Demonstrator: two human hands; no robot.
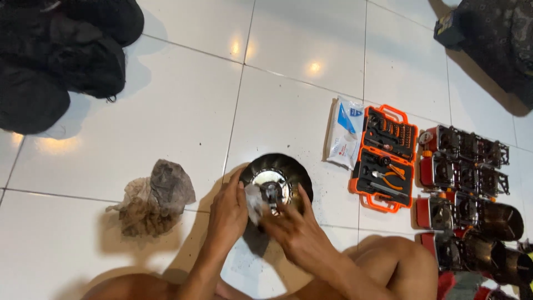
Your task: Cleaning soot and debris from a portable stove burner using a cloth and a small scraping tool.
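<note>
My left hand (227, 214) grips the rim of a round, dark fluted metal dish with a shiny centre (277, 176) on the white tiled floor (166, 111) — my right hand (297, 230) pinches a small white tissue (254, 203) against it. Stiff, light, probably slick — the rim seems the safest hold.

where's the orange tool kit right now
In the head view, the open orange plastic tool case lies on the white tiled floor, right of the dark round metal dish, between a white pouch and red stoves.
</note>
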